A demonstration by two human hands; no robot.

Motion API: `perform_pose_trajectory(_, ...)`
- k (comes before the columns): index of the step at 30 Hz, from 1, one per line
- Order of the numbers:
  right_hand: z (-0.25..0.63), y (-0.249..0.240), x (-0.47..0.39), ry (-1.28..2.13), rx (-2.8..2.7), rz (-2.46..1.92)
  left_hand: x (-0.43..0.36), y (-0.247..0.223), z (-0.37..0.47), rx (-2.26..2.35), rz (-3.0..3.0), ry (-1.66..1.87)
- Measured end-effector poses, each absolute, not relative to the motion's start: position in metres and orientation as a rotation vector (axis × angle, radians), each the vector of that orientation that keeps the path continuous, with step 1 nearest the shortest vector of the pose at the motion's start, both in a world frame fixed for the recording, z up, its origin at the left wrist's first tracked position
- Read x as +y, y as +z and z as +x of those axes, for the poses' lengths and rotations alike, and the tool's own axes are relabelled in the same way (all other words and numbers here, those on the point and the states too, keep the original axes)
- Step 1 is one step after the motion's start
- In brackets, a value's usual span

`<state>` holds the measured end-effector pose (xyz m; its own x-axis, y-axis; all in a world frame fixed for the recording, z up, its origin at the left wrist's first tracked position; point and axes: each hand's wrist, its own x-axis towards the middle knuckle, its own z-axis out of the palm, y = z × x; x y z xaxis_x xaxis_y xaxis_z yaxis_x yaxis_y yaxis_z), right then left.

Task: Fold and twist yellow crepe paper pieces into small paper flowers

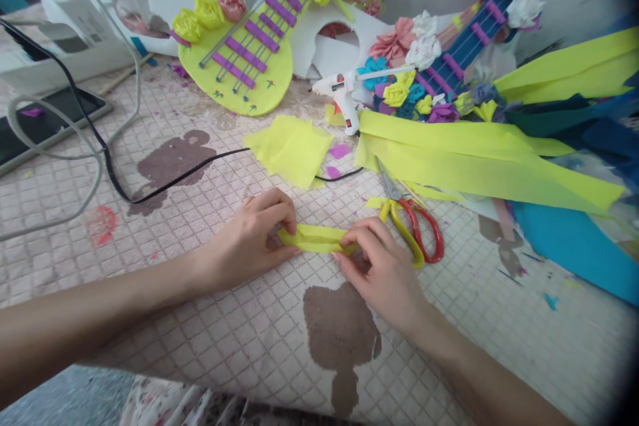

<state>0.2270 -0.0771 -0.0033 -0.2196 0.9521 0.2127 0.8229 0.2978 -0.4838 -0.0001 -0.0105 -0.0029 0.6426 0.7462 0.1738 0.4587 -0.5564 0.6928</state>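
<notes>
Paper in a narrow yellow strip (319,238) spans the space between the two hands, low over the patterned cloth (200,319), near its front edge. The left hand (259,229) pinches one end between thumb and curled fingers; the right hand (382,273) pinches the other end the same way, so neither grip is loose. A lengthwise crease or lap shows along the middle of the strip, and its long edges look turned in. The step in hand, as far as I can judge, is folding or rolling the paper narrow along its length; how many layers there are I cannot tell.

From here the work calls for both thumbs to press the fold evenly, with the ends kept level and only light tension, since thin paper of this sort could twist or tear. The scissors (412,226) rest just beside the right hand, so that elbow of space is tight. Beyond the hands a yellow sheet (289,146) lies flat over a black cord (170,176), with the glue gun (344,93) past it and long yellow bands (474,153) to the right.
</notes>
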Motion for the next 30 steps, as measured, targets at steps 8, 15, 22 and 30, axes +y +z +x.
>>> perform_pose_trajectory(8, 0.2304, 0.0006, -0.0779, 0.584, -2.106, -1.555, -0.0088, 0.0016, -0.0015, 0.897, 2.285, 0.500)
perform_pose_trajectory(15, 0.2289, 0.0013, -0.0770, 0.617, -2.080, -1.571, -0.0089, 0.0000, -0.0017, 0.898, 2.296, 0.507)
perform_pose_trajectory(22, 0.2268, 0.0014, -0.0765, 0.596, -2.067, -1.603, -0.0100, -0.0032, 0.0002, 0.926, 2.336, 0.542)
perform_pose_trajectory(30, 0.2260, 0.0010, -0.0778, 0.569, -2.060, -1.607, -0.0089, -0.0006, 0.0015, 0.925, 2.313, 0.544)
